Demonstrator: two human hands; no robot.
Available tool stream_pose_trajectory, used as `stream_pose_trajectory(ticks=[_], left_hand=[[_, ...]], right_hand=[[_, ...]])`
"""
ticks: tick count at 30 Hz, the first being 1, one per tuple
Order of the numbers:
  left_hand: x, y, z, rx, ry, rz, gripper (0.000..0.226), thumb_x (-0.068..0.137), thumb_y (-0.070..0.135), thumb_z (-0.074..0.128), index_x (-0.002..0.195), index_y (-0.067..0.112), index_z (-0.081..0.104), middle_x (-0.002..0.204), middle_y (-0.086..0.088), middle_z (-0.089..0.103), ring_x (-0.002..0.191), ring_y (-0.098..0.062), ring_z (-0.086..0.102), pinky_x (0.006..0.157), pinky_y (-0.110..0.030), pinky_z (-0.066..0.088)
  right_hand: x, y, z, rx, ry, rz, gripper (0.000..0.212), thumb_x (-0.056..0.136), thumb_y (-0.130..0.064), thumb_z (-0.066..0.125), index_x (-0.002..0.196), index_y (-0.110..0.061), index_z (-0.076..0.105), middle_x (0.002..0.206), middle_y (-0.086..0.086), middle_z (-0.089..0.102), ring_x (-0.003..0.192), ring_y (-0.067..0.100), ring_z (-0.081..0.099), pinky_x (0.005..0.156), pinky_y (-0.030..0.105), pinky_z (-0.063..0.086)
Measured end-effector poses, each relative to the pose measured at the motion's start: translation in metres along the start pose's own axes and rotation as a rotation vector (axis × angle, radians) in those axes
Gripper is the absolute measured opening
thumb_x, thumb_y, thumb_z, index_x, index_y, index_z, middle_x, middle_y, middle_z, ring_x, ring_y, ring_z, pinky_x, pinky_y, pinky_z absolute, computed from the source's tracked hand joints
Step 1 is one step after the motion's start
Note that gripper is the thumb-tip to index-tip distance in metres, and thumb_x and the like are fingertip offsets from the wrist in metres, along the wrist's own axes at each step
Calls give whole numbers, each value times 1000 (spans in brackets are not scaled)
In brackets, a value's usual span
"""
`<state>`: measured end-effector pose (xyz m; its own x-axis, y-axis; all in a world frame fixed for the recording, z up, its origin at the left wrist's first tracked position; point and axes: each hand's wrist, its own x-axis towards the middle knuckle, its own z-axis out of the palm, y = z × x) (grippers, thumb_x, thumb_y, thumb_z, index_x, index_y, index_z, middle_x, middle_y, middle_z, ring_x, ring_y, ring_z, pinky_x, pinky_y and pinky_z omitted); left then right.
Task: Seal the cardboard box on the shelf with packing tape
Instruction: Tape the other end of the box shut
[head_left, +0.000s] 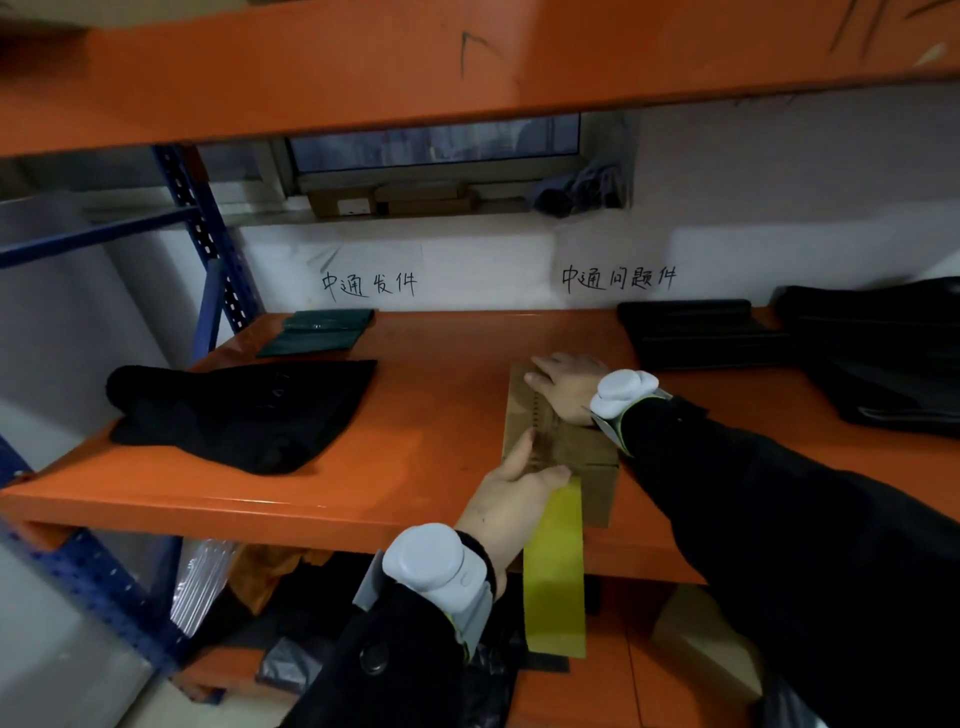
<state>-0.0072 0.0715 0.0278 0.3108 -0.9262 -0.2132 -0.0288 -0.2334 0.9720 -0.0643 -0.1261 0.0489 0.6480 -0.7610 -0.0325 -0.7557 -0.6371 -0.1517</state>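
The cardboard box (582, 447) sits on the orange shelf (415, 415), right of the middle, with its near end at the shelf's front edge. A strip of clear tape with a shiny surface runs along its top. At the near end this becomes a loose yellow tape strip (555, 571) that hangs down the box front and past the shelf edge.

The left hand (511, 499) rests at the near end of the box. Its thumb is stretched forward along the top and its fingers lie across the near top edge, pressing on the tape where it bends down. The fingers look fairly straight rather than wrapped round anything. The right hand (563, 382) lies palm down on the far end of the box top, with its fingers flat and spread, gripping nothing. Both arms are in black sleeves, and each wrist carries a white device (431, 561).

On the shelf well to the left of the box lies a crumpled black garment (234, 410). Behind that, near the wall, is a folded dark green item (319, 332). At the back right lie flat black bags (696, 332), and a larger black bag (883, 364) lies beside them.

The white wall bears handwritten characters (369, 285). Above them are a window (434, 140) and an upper orange beam (467, 67). A blue perforated upright (208, 244) stands at the left.
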Motion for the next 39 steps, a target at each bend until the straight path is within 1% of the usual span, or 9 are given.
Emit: stream_pose_trajectory(ticks=[5, 10, 13, 16, 21, 27, 31, 35, 39], left_hand=[[-1, -3, 4, 34, 10, 47, 50, 95, 31, 61, 141, 47, 48, 155, 11, 39, 137, -9, 43, 114, -26, 31], [-1, -6, 8, 88, 75, 32, 41, 93, 38, 58, 132, 53, 55, 130, 13, 54, 72, 13, 47, 66, -9, 35], [0, -9, 8, 76, 88, 32, 46, 84, 44, 59, 128, 56, 56, 131, 14, 53, 79, 7, 53, 81, -16, 45], [3, -8, 9, 155, 85, 0, 48, 92, 35, 53, 135, 57, 49, 129, 17, 51, 71, 2, 55, 67, -15, 44], [4, -9, 7, 207, 64, -26, 51, 98, 23, 49, 140, 52, 46, 88, 30, 53, 66, 4, 47, 68, -14, 42], [-2, -5, 6, 251, 69, 9, 52, 93, 29, 50, 134, 61, 48, 124, 19, 53, 71, -6, 59, 66, -19, 49], [0, 0, 3, 241, 36, -12, 49, 96, 29, 52, 138, 54, 48, 111, 18, 63, 60, -1, 45, 58, -17, 41], [-4, 3, 1, 290, 7, 23, 41, 103, 42, 46, 144, 46, 45, 140, 13, 53, 71, 5, 50, 64, -10, 40], [-7, 3, 5, 439, 120, 16, 55, 100, 63, 24, 144, 39, 48, 153, -1, 44, 138, -27, 43, 108, -32, 33]], right_hand=[[-3, 0, -2, 4, 9, 3, 61, 104, -52, 17, 156, -22, 18, 163, 4, 17, 148, 31, 18, 118, 38, 15], [-3, -1, -1, 3, 12, 14, 61, 103, -53, 17, 156, -22, 19, 163, 4, 18, 148, 32, 18, 119, 39, 14], [-5, -2, -2, 10, 8, 13, 61, 104, -52, 17, 156, -22, 18, 163, 5, 18, 148, 32, 19, 118, 40, 14], [-6, -2, -3, 18, 5, 13, 60, 104, -51, 17, 156, -21, 19, 163, 5, 18, 148, 32, 19, 118, 40, 14], [-5, -2, -2, 53, 18, 5, 60, 104, -50, 20, 156, -19, 22, 162, 6, 21, 148, 29, 20, 119, 38, 14], [-22, 0, -2, 184, 393, -50, 31, 97, -42, 52, 118, -24, 66, 133, 3, 51, 122, 29, 46, 100, 36, 40], [-49, -4, 1, 275, 307, -92, 35, 99, -43, 49, 111, -18, 71, 123, 2, 60, 113, 26, 57, 93, 34, 46], [-86, -1, -11, 239, 184, -159, 39, 97, -43, 53, 127, -20, 66, 144, -3, 52, 135, 17, 45, 111, 28, 33], [-119, 4, -13, 230, 65, -199, 50, 91, -43, 62, 138, -27, 56, 151, -12, 42, 141, 11, 36, 117, 29, 27]])
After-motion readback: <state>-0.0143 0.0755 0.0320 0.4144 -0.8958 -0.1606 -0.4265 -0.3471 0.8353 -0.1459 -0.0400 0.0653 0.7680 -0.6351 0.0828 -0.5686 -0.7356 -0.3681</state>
